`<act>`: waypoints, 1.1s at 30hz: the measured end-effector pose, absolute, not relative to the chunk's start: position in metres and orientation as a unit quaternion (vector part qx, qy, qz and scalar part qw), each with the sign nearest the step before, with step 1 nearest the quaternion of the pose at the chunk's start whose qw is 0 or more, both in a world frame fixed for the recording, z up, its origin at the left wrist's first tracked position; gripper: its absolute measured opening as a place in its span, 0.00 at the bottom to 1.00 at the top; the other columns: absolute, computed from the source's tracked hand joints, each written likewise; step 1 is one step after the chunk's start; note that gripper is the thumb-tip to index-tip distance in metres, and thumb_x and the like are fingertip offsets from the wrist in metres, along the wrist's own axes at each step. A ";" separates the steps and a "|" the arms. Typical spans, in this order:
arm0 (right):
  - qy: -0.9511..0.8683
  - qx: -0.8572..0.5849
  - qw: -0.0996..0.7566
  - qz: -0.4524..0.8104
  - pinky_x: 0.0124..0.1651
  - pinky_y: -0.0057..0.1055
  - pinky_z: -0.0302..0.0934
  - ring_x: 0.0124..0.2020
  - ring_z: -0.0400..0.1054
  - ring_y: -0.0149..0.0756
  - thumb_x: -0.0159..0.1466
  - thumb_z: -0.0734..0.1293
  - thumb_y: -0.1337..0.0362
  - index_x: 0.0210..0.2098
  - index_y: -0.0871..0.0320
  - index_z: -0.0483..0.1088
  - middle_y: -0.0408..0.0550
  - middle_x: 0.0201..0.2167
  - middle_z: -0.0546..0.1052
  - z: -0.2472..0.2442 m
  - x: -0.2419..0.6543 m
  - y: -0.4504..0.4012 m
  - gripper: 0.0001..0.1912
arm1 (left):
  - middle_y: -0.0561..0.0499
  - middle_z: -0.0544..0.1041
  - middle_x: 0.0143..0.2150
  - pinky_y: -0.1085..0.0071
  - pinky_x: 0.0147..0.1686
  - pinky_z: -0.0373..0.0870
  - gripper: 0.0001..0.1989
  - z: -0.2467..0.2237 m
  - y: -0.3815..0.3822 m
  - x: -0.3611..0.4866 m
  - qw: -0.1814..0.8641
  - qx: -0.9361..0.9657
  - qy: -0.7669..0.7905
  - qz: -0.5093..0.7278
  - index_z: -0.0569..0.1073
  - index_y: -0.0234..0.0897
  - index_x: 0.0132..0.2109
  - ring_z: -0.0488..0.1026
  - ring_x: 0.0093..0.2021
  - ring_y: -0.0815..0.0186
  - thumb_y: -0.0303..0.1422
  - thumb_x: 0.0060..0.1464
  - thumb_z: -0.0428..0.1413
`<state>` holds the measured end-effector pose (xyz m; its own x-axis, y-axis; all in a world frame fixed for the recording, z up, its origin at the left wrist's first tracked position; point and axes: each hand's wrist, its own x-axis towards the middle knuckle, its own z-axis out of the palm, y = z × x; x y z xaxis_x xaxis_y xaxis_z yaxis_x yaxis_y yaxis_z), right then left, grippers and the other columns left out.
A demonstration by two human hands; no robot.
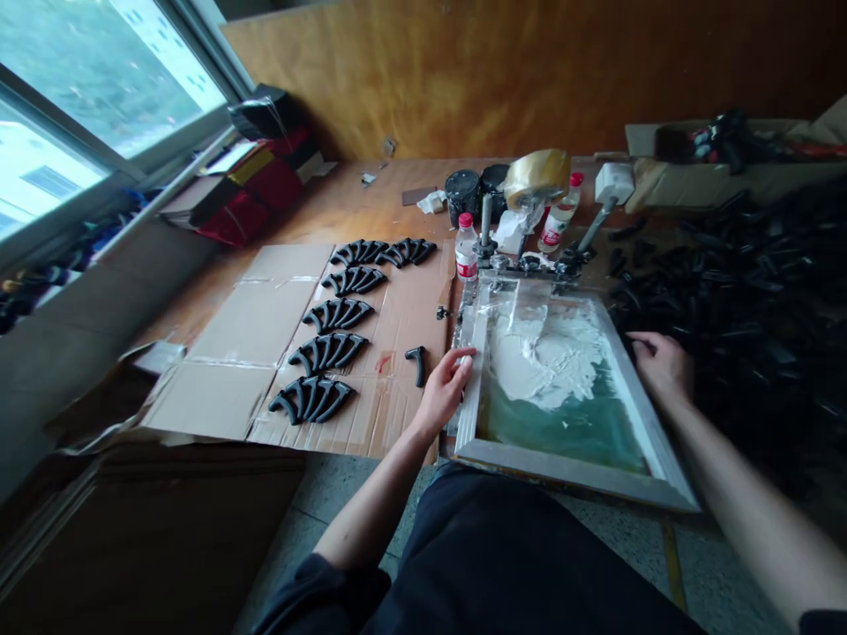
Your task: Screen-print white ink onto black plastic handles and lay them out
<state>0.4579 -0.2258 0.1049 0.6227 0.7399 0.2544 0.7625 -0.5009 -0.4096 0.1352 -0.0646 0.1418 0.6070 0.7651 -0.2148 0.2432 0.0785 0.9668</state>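
A cardboard sheet [228, 322] covered the left of a wooden workbench [291, 220], with fan-shaped groups of black curved handles [329, 351] ranged along it. One single black handle [416, 366] lay apart from them, just beside the left hand. Right of the sheet was a screen-printing frame [575, 476], its green mesh [562, 428] partly covered with white paste [543, 362]. Close behind the frame crowded metal clamps [562, 265], two red-capped bottles [467, 251], dark tubs [461, 196] and a roll of tape [537, 176]. A dark heap of black parts [747, 256] filled the bench to the right.

The left hand [448, 385] was at the frame's left rail, index finger stretched toward it, other fingers bent; whether it gripped the rail could not be made out. The right hand [663, 363] was just beyond the right rail, at the heap's edge, fingers curled; their grip was unclear. Both forearms reached forward, one on each side of the frame.
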 end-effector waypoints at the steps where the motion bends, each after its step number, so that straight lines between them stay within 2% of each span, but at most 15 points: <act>1: -0.419 -0.867 0.266 -0.046 0.41 0.46 0.65 0.35 0.69 0.48 0.65 0.56 0.60 0.48 0.59 0.74 0.61 0.40 0.74 0.114 0.460 -0.217 0.20 | 0.56 0.67 0.26 0.75 0.23 0.56 0.26 0.128 -0.067 0.133 0.610 0.655 0.405 0.186 0.69 0.42 0.58 0.61 0.23 0.72 0.50 0.58 0.50; 3: -0.458 -0.836 0.291 -0.081 0.46 0.44 0.65 0.44 0.69 0.48 0.63 0.62 0.57 0.55 0.61 0.69 0.61 0.50 0.70 0.131 0.450 -0.189 0.23 | 0.56 0.69 0.27 0.76 0.25 0.58 0.28 0.104 -0.070 0.134 0.572 0.676 0.438 0.156 0.63 0.44 0.63 0.63 0.24 0.71 0.45 0.58 0.52; 5: -0.554 -0.782 0.272 -0.085 0.51 0.44 0.63 0.52 0.64 0.51 0.60 0.68 0.56 0.58 0.60 0.64 0.60 0.57 0.65 0.143 0.426 -0.154 0.30 | 0.56 0.71 0.29 0.75 0.28 0.60 0.28 0.087 -0.070 0.138 0.533 0.698 0.460 0.129 0.62 0.44 0.64 0.66 0.26 0.70 0.42 0.58 0.52; 7: -0.612 -0.757 0.223 -0.053 0.50 0.43 0.63 0.51 0.65 0.50 0.58 0.71 0.58 0.53 0.59 0.67 0.58 0.51 0.70 0.147 0.399 -0.125 0.25 | 0.55 0.73 0.30 0.74 0.29 0.61 0.27 0.077 -0.067 0.142 0.507 0.715 0.469 0.109 0.63 0.44 0.64 0.68 0.28 0.69 0.41 0.58 0.51; 10: -0.649 -0.746 0.149 0.022 0.42 0.37 0.63 0.40 0.68 0.43 0.59 0.70 0.64 0.40 0.58 0.70 0.51 0.37 0.75 0.139 0.369 -0.115 0.10 | 0.54 0.74 0.31 0.73 0.30 0.62 0.26 0.070 -0.064 0.143 0.491 0.727 0.469 0.096 0.64 0.44 0.63 0.70 0.30 0.67 0.43 0.58 0.51; 12: -0.681 -0.721 0.126 0.036 0.39 0.34 0.61 0.38 0.68 0.41 0.61 0.67 0.68 0.35 0.58 0.71 0.49 0.32 0.75 0.130 0.358 -0.130 0.02 | 0.53 0.75 0.32 0.73 0.31 0.63 0.26 0.068 -0.063 0.141 0.492 0.728 0.468 0.094 0.65 0.44 0.62 0.71 0.31 0.67 0.44 0.58 0.51; 16: -0.789 -0.598 0.128 0.048 0.39 0.31 0.59 0.38 0.66 0.38 0.62 0.61 0.76 0.35 0.58 0.72 0.49 0.33 0.76 0.124 0.353 -0.176 0.11 | 0.53 0.75 0.33 0.73 0.32 0.63 0.26 0.065 -0.064 0.139 0.497 0.726 0.464 0.101 0.65 0.44 0.62 0.71 0.32 0.66 0.45 0.59 0.50; 19: -0.825 -0.544 0.117 0.098 0.38 0.30 0.58 0.37 0.66 0.37 0.58 0.61 0.78 0.34 0.57 0.72 0.47 0.32 0.75 0.133 0.361 -0.190 0.13 | 0.53 0.75 0.33 0.73 0.31 0.62 0.26 0.066 -0.065 0.139 0.505 0.720 0.464 0.105 0.65 0.43 0.61 0.71 0.32 0.66 0.45 0.58 0.50; 23: -0.794 -0.579 0.128 0.135 0.35 0.28 0.57 0.35 0.67 0.35 0.56 0.64 0.76 0.32 0.55 0.73 0.43 0.29 0.75 0.143 0.369 -0.177 0.11 | 0.53 0.74 0.32 0.73 0.31 0.62 0.26 0.069 -0.066 0.140 0.506 0.713 0.472 0.115 0.67 0.42 0.60 0.70 0.31 0.67 0.45 0.58 0.51; 27: -0.776 -0.609 0.159 0.042 0.41 0.31 0.59 0.41 0.67 0.39 0.58 0.61 0.78 0.39 0.58 0.74 0.49 0.37 0.77 0.131 0.361 -0.177 0.15 | 0.54 0.74 0.31 0.73 0.30 0.63 0.25 0.073 -0.067 0.140 0.517 0.705 0.471 0.119 0.68 0.43 0.60 0.69 0.30 0.67 0.45 0.57 0.52; 29: -0.793 -0.588 0.155 0.044 0.42 0.31 0.60 0.41 0.67 0.39 0.58 0.61 0.79 0.40 0.58 0.74 0.50 0.39 0.77 0.125 0.359 -0.185 0.17 | 0.54 0.73 0.29 0.73 0.30 0.63 0.25 0.075 -0.067 0.139 0.522 0.698 0.473 0.126 0.68 0.42 0.59 0.69 0.29 0.68 0.45 0.57 0.53; 33: -0.777 -0.596 0.171 0.110 0.39 0.29 0.62 0.37 0.69 0.36 0.59 0.67 0.72 0.38 0.55 0.74 0.45 0.33 0.76 0.132 0.369 -0.181 0.09 | 0.56 0.71 0.26 0.75 0.28 0.61 0.26 0.079 -0.067 0.140 0.536 0.686 0.475 0.130 0.68 0.41 0.59 0.67 0.26 0.70 0.44 0.56 0.54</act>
<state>0.3694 -0.1806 0.1317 -0.2303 0.9639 0.1338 0.8887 0.2643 -0.3747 0.1395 -0.0668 0.0790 0.5152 0.7910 -0.3299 0.5117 0.0249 0.8588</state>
